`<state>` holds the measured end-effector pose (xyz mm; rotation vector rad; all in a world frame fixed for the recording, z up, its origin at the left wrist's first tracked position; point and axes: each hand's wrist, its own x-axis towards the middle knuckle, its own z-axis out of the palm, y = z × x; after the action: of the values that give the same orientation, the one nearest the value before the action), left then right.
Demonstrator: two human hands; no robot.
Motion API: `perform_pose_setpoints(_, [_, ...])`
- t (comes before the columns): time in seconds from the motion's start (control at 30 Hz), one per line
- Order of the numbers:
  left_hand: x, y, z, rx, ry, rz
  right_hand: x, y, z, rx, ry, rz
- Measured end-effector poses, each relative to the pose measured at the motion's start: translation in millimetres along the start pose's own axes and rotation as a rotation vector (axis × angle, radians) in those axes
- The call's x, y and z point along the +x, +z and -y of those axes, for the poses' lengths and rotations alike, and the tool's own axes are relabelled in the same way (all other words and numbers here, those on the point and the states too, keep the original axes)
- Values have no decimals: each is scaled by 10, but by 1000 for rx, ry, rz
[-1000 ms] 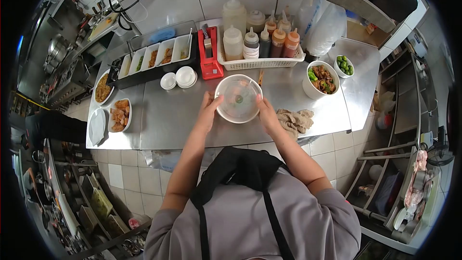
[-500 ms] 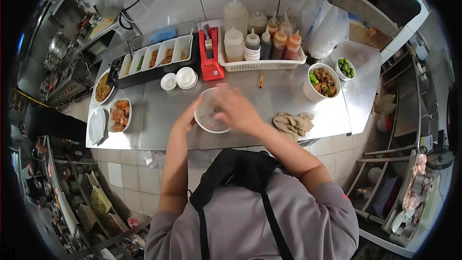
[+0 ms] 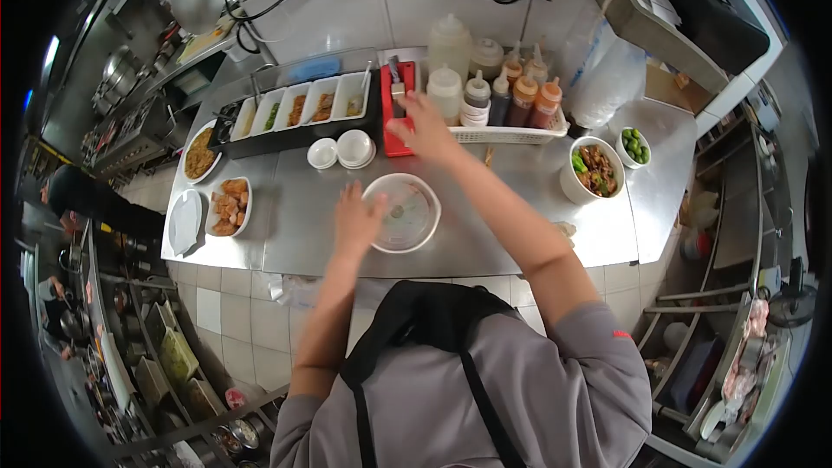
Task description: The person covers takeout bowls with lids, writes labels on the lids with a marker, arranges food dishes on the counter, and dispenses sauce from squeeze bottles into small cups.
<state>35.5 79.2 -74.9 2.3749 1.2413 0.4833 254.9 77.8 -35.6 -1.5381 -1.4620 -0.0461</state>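
Note:
A round white bowl with a clear lid stands on the steel counter in front of me. At the left edge of its rim rests my left hand, fingers apart and somewhat blurred. My right hand is stretched forward beyond the bowl, its fingers spread over the front of a red dispenser with a metal part on top. Nothing shows in its grasp. Small white dishes are stacked just left of the dispenser.
Squeeze bottles fill a cream basket behind. A black topping rack stands back left, near a dish of fried chunks. On the right are a bowl of meat and greens and a bowl of green limes.
My right hand has left the bowl's lid and reached forward to the red dispenser. The left hand stays at the bowl's left side, its fingers looser. The whole view has shifted slightly.

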Motion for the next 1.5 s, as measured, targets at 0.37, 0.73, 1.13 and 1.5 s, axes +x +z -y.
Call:
perform_pose_setpoints(0.37, [-448,74,-693,166,508,50,1270,766,-649,-559,321,214])
perform_pose_setpoints(0.73, [-366,145,-600,-444,671,34,1488,578,-340,-217,-56,-168])
perform_pose_setpoints(1.13, [-629,-395,-738,-540,324,178,-660,-941,1265,762,244,249])
perform_pose_setpoints(1.5, [-816,-606,-711,-610,329,496,-741,-1271,801,1280,214,61])
